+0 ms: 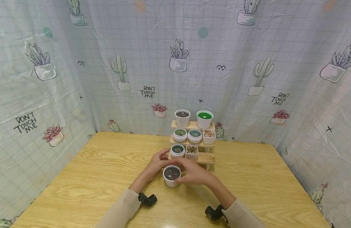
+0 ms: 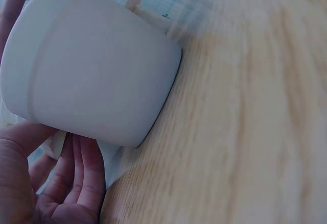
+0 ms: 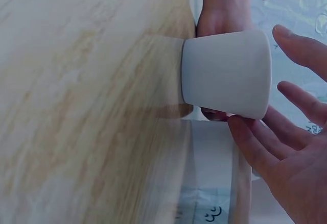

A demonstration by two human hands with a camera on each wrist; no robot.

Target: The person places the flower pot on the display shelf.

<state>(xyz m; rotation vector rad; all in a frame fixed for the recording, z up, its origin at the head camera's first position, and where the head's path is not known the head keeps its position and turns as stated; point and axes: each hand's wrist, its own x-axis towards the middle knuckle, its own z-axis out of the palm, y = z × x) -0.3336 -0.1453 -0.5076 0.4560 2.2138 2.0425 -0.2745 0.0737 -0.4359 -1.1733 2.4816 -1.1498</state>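
Observation:
A white round pot (image 1: pixel 169 182) with dark grey filling stands upright on the table in front of the tiered wooden stand (image 1: pixel 206 157). My right hand (image 1: pixel 192 172) spreads around this pot from the right. In the right wrist view its thumb is apart from the pot, while a lower fingertip (image 3: pixel 239 124) meets the wall. My left hand (image 1: pixel 156 162) holds the left end of the stand's lowest shelf, thumb in front and fingers at the side. Beside those fingers a round white pot with dark green filling (image 1: pixel 177 149) sits on that shelf.
A square pot of pebbles (image 1: pixel 191 152) shares the lowest shelf. The middle shelf bears two round pots (image 1: pixel 180 135) and a square one (image 1: pixel 208 136). On top stand a dark-filled pot (image 1: pixel 182 118) and a bright green one (image 1: pixel 205 119). Behind hangs a patterned curtain (image 1: pixel 204 79).

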